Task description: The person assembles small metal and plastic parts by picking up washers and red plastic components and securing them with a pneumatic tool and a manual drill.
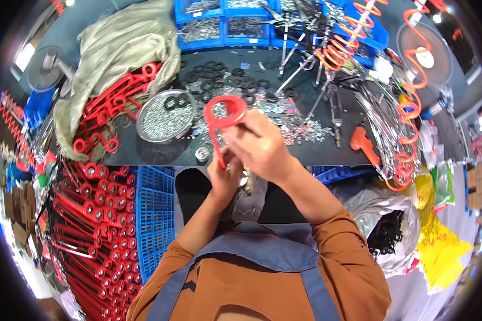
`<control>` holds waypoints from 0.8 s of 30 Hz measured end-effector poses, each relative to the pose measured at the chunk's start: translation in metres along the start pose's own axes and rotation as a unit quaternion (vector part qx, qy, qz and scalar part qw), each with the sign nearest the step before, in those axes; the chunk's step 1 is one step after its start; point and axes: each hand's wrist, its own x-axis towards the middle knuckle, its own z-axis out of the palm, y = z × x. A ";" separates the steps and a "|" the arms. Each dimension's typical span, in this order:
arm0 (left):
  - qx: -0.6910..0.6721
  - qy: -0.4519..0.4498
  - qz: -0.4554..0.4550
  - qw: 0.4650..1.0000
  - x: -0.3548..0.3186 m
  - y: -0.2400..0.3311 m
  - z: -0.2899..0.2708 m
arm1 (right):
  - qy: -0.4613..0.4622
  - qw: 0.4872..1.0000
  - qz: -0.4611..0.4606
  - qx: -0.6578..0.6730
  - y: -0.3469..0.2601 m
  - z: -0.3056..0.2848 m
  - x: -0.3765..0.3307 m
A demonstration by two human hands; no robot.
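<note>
Head view: red parts with metal centres (99, 214) are stacked beside a blue crate (154, 214), apparently finished. At the near edge of the table (305, 155), a red ring-ended part (223, 123) is held up, its ring pinched by the right hand (265, 147) and its lower end clasped by the left hand (225, 176); its ring looks open, so this piece is judged unfinished. Beyond, a bowl (162, 140) of small metal pieces and loose black rings (262, 84) are seen. Farther left, more hollow-ended red parts (124, 85) are left in a sack (128, 37), seemingly unworked.

Dark workbench (300, 156) | left: sack (128, 40) of red parts (124, 90), round tray (138, 124) | centre: black rings (206, 70) | right: orange-red tool (363, 143)
</note>
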 end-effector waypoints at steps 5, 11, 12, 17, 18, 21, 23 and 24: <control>0.068 -0.048 0.053 0.995 0.000 0.000 -0.007 | -0.016 0.997 -0.041 0.061 0.004 -0.014 -0.003; -0.026 -0.027 0.064 0.997 -0.005 -0.017 0.001 | 0.058 0.770 0.387 -0.504 0.172 -0.130 -0.129; -0.059 -0.037 0.057 0.996 -0.005 -0.010 0.006 | -0.007 0.696 0.495 -0.520 0.193 -0.135 -0.154; -0.014 -0.017 0.044 0.999 -0.006 -0.016 -0.003 | 0.051 0.759 0.616 -0.205 0.225 -0.154 -0.169; -0.012 -0.032 0.048 0.998 -0.009 -0.018 -0.007 | 0.112 0.737 0.666 -0.024 0.219 -0.157 -0.162; -0.019 -0.025 0.064 0.997 -0.004 -0.017 -0.001 | 0.261 0.820 0.508 0.045 0.197 -0.157 -0.171; -0.011 -0.030 0.050 0.998 -0.005 -0.013 -0.003 | 0.310 0.859 0.405 0.055 0.189 -0.150 -0.177; 0.001 -0.027 0.038 0.999 -0.005 -0.013 -0.003 | 0.318 0.865 0.387 0.040 0.188 -0.145 -0.179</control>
